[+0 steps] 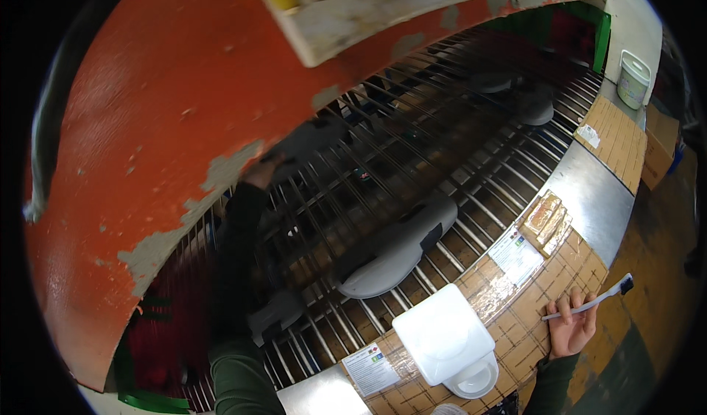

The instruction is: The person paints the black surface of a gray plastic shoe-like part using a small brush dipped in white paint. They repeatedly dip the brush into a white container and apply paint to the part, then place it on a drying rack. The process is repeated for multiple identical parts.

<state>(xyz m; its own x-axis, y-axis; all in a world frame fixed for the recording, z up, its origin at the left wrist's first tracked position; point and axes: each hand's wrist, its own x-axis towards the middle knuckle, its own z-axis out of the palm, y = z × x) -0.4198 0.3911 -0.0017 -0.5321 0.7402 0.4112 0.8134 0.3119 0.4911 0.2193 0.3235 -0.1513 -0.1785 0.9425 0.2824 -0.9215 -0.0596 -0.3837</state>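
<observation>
My right hand (571, 322) is closed around the pale handle of a small brush (598, 299), its dark bristles pointing up and right. Under the orange hood, my left hand (263, 170) reaches far in and grips the near end of a dark grey sole-shaped piece (313, 139); its fingers are dim and blurred. Between my arms a grey shoe sole (398, 257) lies tilted on the metal bars. Other similar grey pieces rest on the bars, one at the far right (537, 107) and one by my left forearm (278, 315).
An orange hood (169, 120) with chipped paint overhangs the barred conveyor (471, 227). On the taped cardboard ledge (508, 301) sits a white square container (444, 332) beside a white round cup (475, 380). A pale lidded bucket (633, 80) and a cardboard box (660, 146) stand at far right.
</observation>
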